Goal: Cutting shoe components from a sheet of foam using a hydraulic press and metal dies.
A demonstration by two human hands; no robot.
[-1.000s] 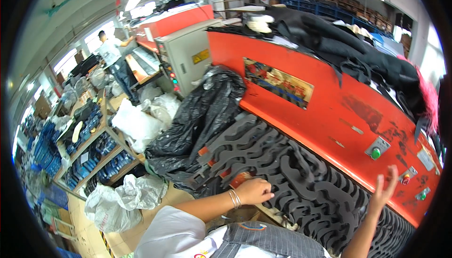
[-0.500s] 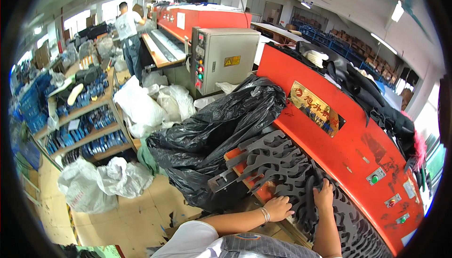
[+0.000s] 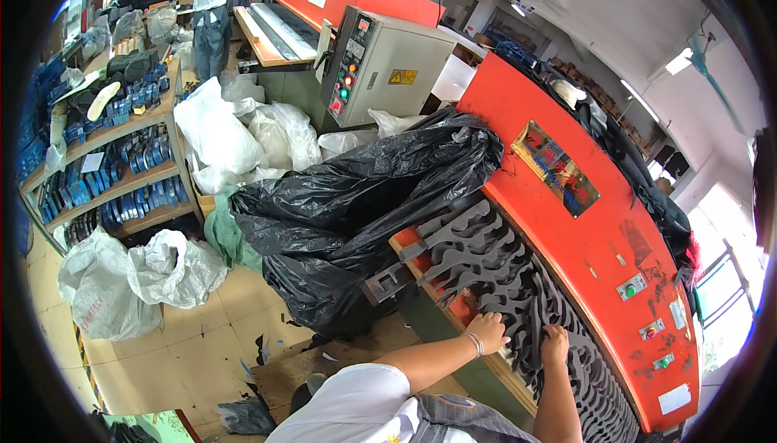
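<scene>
Dark grey sheet [image 3: 477,253] with rows of wavy cut-outs lies over the bed of a red machine [image 3: 587,224], reaching down to the lower right. At the sheet's near edge, my left hand [image 3: 487,333], with bracelets on its wrist, has its fingers curled together; what lies in them is hidden. My right hand [image 3: 555,347] is a little further right over the wavy strips, its fingers bent and pinching a strip of the sheet. Between the two hands runs a narrow band of the cut-out sheet.
A large black plastic bag [image 3: 348,208] sits at the machine's left end. Beyond it stand white sacks [image 3: 218,131] and a grey control cabinet [image 3: 396,67]. Shelves [image 3: 121,188] with blue items are at left. A person [image 3: 210,18] stands far off. Scraps [image 3: 259,350] litter the floor.
My right hand's fingers have drawn in from a spread pose to a pinch on the sheet. My left hand's fingers have curled more. The view has tilted and shifted.
</scene>
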